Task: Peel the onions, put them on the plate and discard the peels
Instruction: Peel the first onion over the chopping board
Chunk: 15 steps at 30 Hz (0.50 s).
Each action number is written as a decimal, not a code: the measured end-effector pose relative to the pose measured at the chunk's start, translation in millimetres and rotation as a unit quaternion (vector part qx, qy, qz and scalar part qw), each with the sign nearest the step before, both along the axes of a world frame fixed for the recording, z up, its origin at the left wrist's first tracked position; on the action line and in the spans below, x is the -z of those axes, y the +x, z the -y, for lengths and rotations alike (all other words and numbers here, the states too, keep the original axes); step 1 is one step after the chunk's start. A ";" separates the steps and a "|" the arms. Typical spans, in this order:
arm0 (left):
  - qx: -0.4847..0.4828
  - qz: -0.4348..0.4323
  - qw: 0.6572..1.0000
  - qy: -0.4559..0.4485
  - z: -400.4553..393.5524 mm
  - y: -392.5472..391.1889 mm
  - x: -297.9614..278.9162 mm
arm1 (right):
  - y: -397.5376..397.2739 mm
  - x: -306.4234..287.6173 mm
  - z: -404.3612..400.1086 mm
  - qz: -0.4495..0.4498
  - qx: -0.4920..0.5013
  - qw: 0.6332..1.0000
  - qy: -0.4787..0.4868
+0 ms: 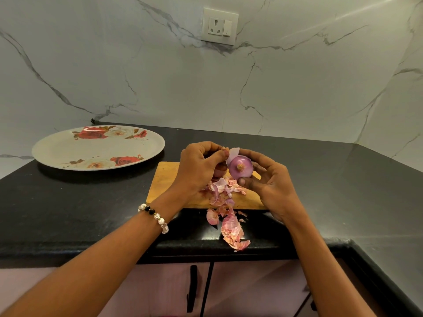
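Observation:
A purple onion point(240, 167) is held above the wooden cutting board point(164, 181), its root end facing me. My right hand point(267, 181) grips it between thumb and fingers. My left hand point(201, 165) pinches a pale strip of peel point(233, 153) at the onion's top left edge. Part of another onion point(219, 173) shows under my left hand on the board. Loose pink peels point(225, 191) lie on the board, and more peels point(231, 229) are spread on the black counter down to its front edge. The flowered plate point(68, 154) sits at the back left with nothing on it.
The black counter point(91, 202) runs along a marble wall and turns a corner on the right. A wall socket point(220, 26) is high on the wall. Cabinet doors with dark handles point(193, 287) are below the counter edge.

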State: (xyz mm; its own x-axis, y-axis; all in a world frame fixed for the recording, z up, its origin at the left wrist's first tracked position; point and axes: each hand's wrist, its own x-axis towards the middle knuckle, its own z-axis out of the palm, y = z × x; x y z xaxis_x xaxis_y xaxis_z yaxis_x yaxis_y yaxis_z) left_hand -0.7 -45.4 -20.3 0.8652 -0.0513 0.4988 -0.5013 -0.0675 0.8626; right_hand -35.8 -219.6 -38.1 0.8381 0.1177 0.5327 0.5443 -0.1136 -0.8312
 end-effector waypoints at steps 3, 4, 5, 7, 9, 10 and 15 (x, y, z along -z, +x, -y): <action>0.016 -0.015 0.999 -0.026 0.3 0.6 -1.0 | -0.1 -1.7 0.5 -0.001 -0.020 0.999 0.032; 0.018 -0.014 0.999 -0.029 0.8 0.0 -1.5 | -0.6 -2.3 0.6 -0.003 -0.027 0.999 0.046; 0.020 -0.012 0.999 -0.030 1.4 -1.3 -2.5 | -0.5 -2.6 0.9 -0.003 -0.034 0.998 0.061; 0.035 -0.011 0.999 -0.037 2.4 -3.6 -4.4 | -1.2 -3.9 1.1 -0.007 -0.044 0.995 0.086; 0.048 -0.015 0.998 -0.045 3.0 -5.1 -5.7 | -1.0 -4.0 2.4 -0.014 -0.045 0.994 0.099; 0.040 -0.007 0.998 -0.037 3.3 -5.6 -5.5 | -0.9 -4.1 2.5 -0.022 -0.046 0.993 0.104; -0.043 0.129 0.987 0.086 4.1 -7.1 -3.1 | 1.1 -1.8 3.1 -0.057 -0.054 0.988 0.132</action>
State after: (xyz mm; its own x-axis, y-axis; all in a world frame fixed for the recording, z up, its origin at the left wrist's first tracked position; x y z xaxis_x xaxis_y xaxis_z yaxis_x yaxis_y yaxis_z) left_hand -7.8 -49.5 -17.2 0.7153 -0.0855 0.6935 -0.6888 -0.2537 0.6791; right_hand -34.7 -222.6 -36.3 0.8850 0.0789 0.4588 0.4417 0.1694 -0.8810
